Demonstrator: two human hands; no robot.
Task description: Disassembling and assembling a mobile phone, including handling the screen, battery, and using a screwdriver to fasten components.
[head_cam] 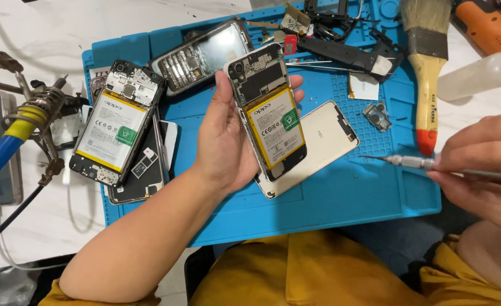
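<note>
My left hand (225,139) holds an opened smartphone (267,113) upright over the blue repair mat (347,192); its back is off, showing a yellow-edged battery and circuit board. Under it on the mat lies the phone's pale gold back cover (330,139). My right hand (480,164) at the right edge grips a thin metal screwdriver (403,161), whose tip points left toward the phone but stays apart from it.
A second opened phone (117,124) lies at the mat's left on other parts, with an old keypad phone (202,54) behind it. A paintbrush (429,62), black frame parts (352,48) and a small camera module (377,115) are at the back right. A soldering iron stand (32,113) is left.
</note>
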